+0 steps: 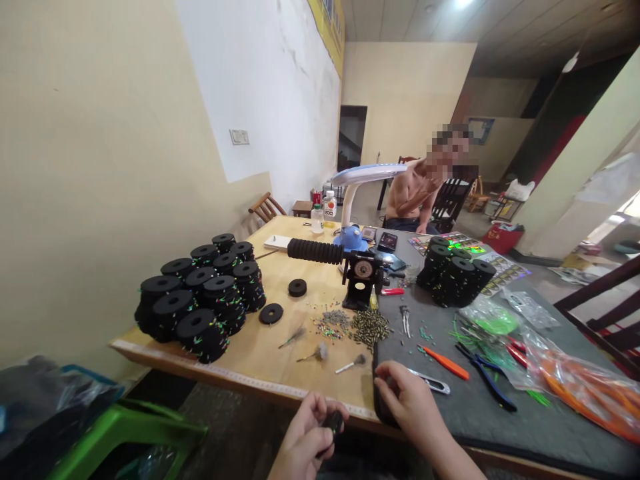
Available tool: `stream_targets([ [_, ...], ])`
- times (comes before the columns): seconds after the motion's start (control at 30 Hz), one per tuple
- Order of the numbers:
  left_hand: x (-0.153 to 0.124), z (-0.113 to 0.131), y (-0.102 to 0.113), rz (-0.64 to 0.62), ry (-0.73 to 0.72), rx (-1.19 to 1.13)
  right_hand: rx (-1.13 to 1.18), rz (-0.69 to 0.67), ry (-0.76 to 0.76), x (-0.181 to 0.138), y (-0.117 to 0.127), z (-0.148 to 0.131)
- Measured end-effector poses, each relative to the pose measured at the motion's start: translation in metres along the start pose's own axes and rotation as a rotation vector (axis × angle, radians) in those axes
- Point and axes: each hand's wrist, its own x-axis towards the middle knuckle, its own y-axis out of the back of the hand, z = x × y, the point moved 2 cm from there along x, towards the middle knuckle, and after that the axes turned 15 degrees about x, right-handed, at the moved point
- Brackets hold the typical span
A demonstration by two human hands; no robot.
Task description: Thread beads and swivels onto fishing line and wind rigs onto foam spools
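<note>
Just in front of the table's near edge, my left hand [311, 437] is closed around a small dark object [334, 421], its kind unclear. My right hand [413, 397] is over the near-left corner of the grey mat [500, 420], fingers curled towards the thumb; whatever they may pinch is too small to see. Beyond the hands lie a small brush-like piece with a white stem [350, 364], two feathery tufts and piles of tiny beads [371, 327]. A black clamp-like device with a ribbed handle [316, 251] stands behind the beads.
Stacks of black foam spools [200, 293] crowd the table's left; more spools [453, 273] stand at the mat's back. Pliers [487, 377], an orange-handled tool [447, 362] and plastic bags [565, 367] lie right. A blue-white lamp [351, 237] stands behind. Another person [413, 197] sits beyond the table.
</note>
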Motion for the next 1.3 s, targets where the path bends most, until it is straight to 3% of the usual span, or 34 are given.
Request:
stream_targets([
  [0.2,0.006,-0.002,0.009,-0.037,-0.028,-0.062,-0.222,-0.111,0.015,0.049,0.004,-0.024],
  [0.47,0.008,-0.002,0.013,-0.075,-0.102,-0.094,-0.335,-0.253,0.021,0.092,-0.032,-0.042],
  [0.9,0.002,0.005,0.016,-0.093,-0.123,-0.046,-0.434,-0.182,-0.143,0.1,-0.061,-0.05],
  [1.3,-0.003,0.01,0.013,-0.029,-0.083,-0.056,-0.42,-0.178,-0.12,0.096,-0.062,-0.045],
])
